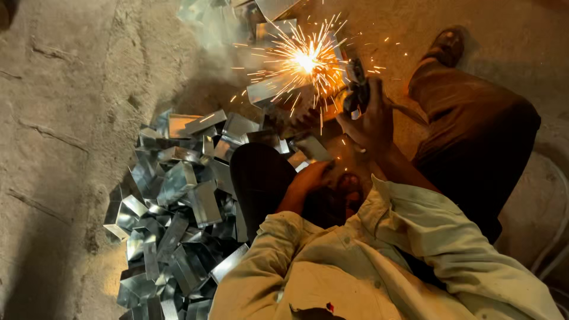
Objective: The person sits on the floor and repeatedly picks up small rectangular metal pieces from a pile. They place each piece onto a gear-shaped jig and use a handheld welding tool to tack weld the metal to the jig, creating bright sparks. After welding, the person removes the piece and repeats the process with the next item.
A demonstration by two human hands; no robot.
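Two bare hands are at work over a concrete floor (65, 148). Right hand (370, 121) has its grip closed around a dark welding tool (357, 92), fingers wrapped on the handle, the tool's tip pointing up and left toward a bright burst of sparks (305, 59). Those sparks sit on a folded sheet-metal piece (269, 92), shiny grey with flat faces and sharp bent edges, which lies just beyond and left of the tool, near the fingers but apart from them. Left hand (309, 178) lies lower, resting on a dark trouser knee (261, 178); whether its grip is open or closed on anything cannot be told, since the fingers are in shadow. Pale, creased cloth sleeves (415, 237) cover both arms. Left of the knee spreads a heap of similar metal pieces (178, 219), bright, reflective, box-like and angular, tumbled over one another. More of them lie in haze beyond the sparks (237, 12). One brown shoe (446, 44) shows at the upper right, on the rough, cracked, sandy-coloured floor.
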